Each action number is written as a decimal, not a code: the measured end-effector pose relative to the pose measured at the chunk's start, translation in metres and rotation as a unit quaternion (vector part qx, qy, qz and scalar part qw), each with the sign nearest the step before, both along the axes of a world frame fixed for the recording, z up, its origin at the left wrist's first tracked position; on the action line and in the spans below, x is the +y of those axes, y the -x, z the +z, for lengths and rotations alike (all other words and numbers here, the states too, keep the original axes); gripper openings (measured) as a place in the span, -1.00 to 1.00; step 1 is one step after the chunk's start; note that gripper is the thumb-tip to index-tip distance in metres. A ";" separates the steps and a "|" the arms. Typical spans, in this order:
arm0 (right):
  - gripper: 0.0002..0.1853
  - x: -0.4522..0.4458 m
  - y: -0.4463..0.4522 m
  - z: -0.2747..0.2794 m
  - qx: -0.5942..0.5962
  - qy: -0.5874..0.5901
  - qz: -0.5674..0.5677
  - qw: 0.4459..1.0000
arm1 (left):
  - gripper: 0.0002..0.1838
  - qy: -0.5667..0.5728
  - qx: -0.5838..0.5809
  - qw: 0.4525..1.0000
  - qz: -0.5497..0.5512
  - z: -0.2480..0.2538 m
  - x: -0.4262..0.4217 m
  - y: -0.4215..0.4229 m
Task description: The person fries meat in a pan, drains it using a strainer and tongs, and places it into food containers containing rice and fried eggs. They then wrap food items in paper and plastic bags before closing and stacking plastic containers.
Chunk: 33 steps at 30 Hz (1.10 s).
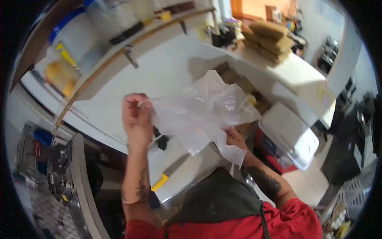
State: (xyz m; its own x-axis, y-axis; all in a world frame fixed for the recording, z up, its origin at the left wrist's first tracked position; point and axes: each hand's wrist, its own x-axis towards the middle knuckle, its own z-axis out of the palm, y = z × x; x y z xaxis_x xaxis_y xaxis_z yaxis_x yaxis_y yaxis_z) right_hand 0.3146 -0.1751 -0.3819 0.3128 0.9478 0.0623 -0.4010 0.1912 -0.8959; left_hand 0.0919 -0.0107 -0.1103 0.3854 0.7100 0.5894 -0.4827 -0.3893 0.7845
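Note:
A thin, clear plastic bag [199, 113] is spread out in the air between my two hands, above the white counter. My left hand [136, 113] pinches its left edge, fingers closed. On the other side, my right hand [236, 138] grips the bag low down, its fingers partly covered by the crumpled plastic. Beneath, a knife with a yellow handle [159, 183] lies on the work surface near my apron. Behind the bag, something small and dark [161, 142] shows in part; I cannot tell what it is.
A lidded plastic bin [289, 131] stands at the right. Stacked brown packages [270, 40] rest on the far counter. Overhead at the upper left runs a wood-edged shelf [107, 63] with containers on it. A stove-like unit [59, 155] is at the left.

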 end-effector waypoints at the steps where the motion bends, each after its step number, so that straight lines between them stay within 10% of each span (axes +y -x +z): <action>1: -0.38 -0.025 0.006 0.026 0.055 -0.001 -0.026 0.998 | -0.82 0.016 0.035 0.999 -0.003 -0.029 -0.005 -0.015; 6: -0.39 -0.110 0.002 0.079 0.372 -0.092 -0.076 0.921 | -0.87 0.300 0.076 0.947 -0.087 -0.149 -0.044 -0.051; 9: -0.41 -0.130 0.013 0.070 0.254 -0.022 -0.124 0.959 | -0.80 0.202 0.286 0.934 -0.076 -0.191 -0.068 -0.039; 13: -0.54 -0.141 0.025 -0.009 0.148 0.128 -0.165 0.967 | -0.75 -0.153 0.539 0.771 -0.304 -0.213 -0.060 -0.006; 15: -0.66 -0.129 0.026 0.037 0.116 0.134 -0.204 0.963 | -0.75 -0.307 0.547 0.705 -0.330 -0.216 -0.046 0.008; 20: -0.70 -0.102 0.034 0.066 -0.003 0.099 -0.120 0.988 | -0.72 -0.033 0.348 0.918 -0.185 -0.160 -0.104 -0.016; 23: -0.66 -0.089 0.047 0.073 -0.006 0.182 -0.024 0.983 | -0.75 -0.150 0.498 0.832 -0.193 -0.199 -0.115 -0.007; 29: -0.45 -0.113 0.009 0.088 -0.101 0.168 0.162 0.967 | -0.88 0.518 0.185 0.831 -0.080 -0.151 -0.081 0.003; 33: -0.25 -0.092 -0.027 0.093 -0.418 0.289 0.141 0.849 | -0.95 0.473 0.223 0.849 -0.075 -0.130 -0.067 0.004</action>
